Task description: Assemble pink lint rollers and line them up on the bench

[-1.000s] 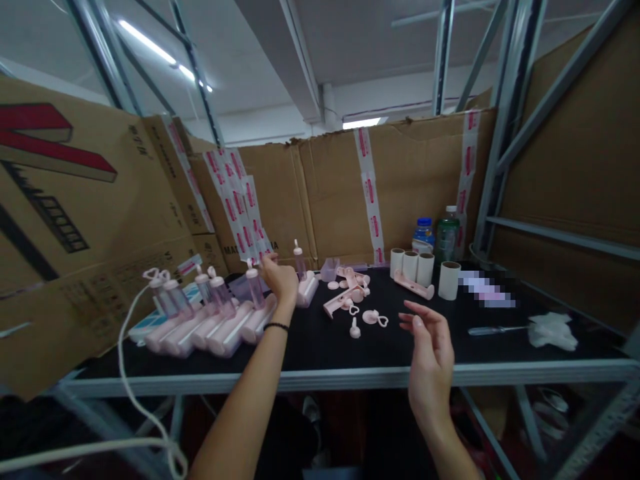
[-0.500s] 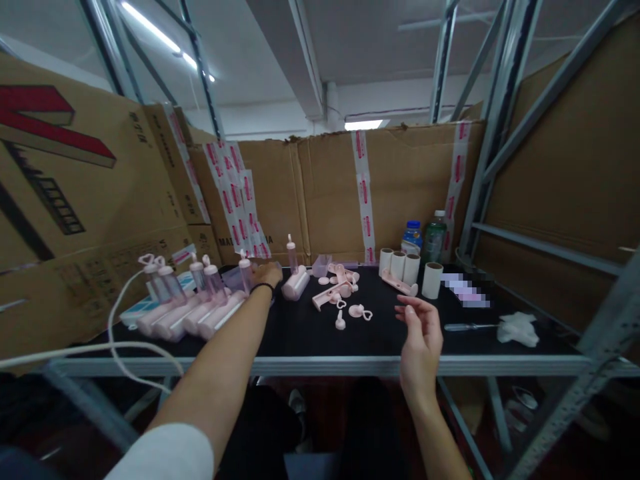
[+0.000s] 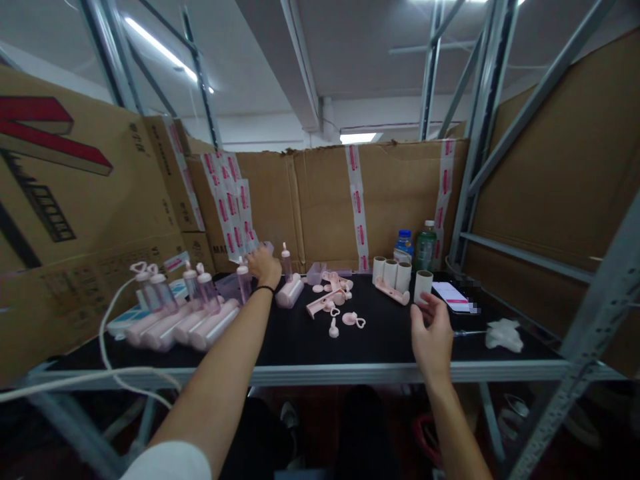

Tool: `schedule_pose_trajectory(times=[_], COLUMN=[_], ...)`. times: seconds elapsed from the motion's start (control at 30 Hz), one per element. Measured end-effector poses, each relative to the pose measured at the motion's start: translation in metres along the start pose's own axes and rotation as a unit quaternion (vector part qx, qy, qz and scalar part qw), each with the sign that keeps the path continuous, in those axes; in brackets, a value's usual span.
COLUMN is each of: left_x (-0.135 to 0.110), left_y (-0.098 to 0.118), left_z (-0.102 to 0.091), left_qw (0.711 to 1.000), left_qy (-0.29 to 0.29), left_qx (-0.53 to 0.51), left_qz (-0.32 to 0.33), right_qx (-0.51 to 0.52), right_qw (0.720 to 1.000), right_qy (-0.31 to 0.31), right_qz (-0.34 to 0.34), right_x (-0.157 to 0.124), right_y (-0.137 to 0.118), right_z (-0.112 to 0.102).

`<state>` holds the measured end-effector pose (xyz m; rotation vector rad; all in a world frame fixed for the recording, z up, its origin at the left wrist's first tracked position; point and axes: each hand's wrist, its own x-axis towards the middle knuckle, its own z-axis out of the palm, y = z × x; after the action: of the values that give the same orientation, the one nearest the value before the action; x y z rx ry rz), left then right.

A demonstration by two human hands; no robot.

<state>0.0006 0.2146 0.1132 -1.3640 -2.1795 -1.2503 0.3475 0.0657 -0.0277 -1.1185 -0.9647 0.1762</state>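
Observation:
My left hand (image 3: 263,265) reaches far back on the left of the black table (image 3: 380,347), at the foot of the pink-printed tape strips (image 3: 231,213) stuck to the cardboard wall. Its fingers are curled and a small pale piece shows at their tips; I cannot name it. A pink roller with a clear bottle (image 3: 289,288) lies just right of that hand. My right hand (image 3: 433,333) hovers over the front right of the table, fingers loosely apart and holding nothing, close to a white paper roll (image 3: 423,285).
Several pink rollers with bottles (image 3: 200,320) lie in a row at the left. Loose pink parts (image 3: 345,313) sit mid-table. Three white rolls (image 3: 390,270), two drink bottles (image 3: 415,245), a phone (image 3: 453,297), a screwdriver (image 3: 470,332) and a white cloth (image 3: 503,333) are at the right. A white cord (image 3: 107,360) hangs off the front left.
My left hand has stretched further back toward the tape strips. My right hand has moved forward and right, nearer the single white roll. The view has pulled back a little.

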Motion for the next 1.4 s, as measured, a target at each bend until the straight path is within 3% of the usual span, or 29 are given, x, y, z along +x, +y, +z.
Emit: schedule_pose_trajectory(times=[0.17,0.3,0.5,0.63,0.73,0.83,0.9,1.07,1.2,1.4], left_x=[-0.019,-0.057,-0.130,-0.145,-0.137,-0.125,-0.120,-0.107,-0.079,-0.036], left_y=[0.015,0.013,-0.015,-0.031,-0.041,-0.050,-0.053,-0.052,-0.049,-0.058], left_z=[-0.016,-0.032,-0.035,-0.028,-0.021,-0.014,-0.009,-0.006,-0.017,-0.028], left_qw=[0.997,0.987,0.956,0.930,0.908,0.896,0.888,0.871,0.861,0.859], left_qy=[0.075,0.098,0.030,-0.037,-0.086,-0.119,-0.141,-0.191,-0.227,-0.255], left_qx=[-0.027,-0.074,-0.134,-0.165,-0.176,-0.176,-0.178,-0.202,-0.232,-0.276], left_qz=[0.015,0.099,0.258,0.328,0.370,0.390,0.399,0.405,0.392,0.348], right_qx=[-0.248,-0.282,-0.282,-0.263,-0.230,-0.147,-0.095,0.002,0.042,0.061], right_qw=[0.965,0.956,0.955,0.961,0.965,0.963,0.961,0.928,0.915,0.918], right_qy=[-0.004,-0.025,-0.054,-0.019,0.018,0.033,-0.021,-0.272,-0.343,-0.358], right_qz=[-0.081,-0.080,-0.070,-0.087,-0.126,-0.223,-0.259,-0.257,-0.211,-0.157], right_x=[0.071,0.114,0.130,0.125,0.107,0.065,0.027,-0.052,-0.078,-0.098], right_y=[0.036,0.056,0.069,0.056,0.024,-0.027,-0.066,-0.138,-0.154,-0.146], right_z=[0.012,0.024,0.032,0.030,0.030,0.034,0.040,0.062,0.077,0.076])
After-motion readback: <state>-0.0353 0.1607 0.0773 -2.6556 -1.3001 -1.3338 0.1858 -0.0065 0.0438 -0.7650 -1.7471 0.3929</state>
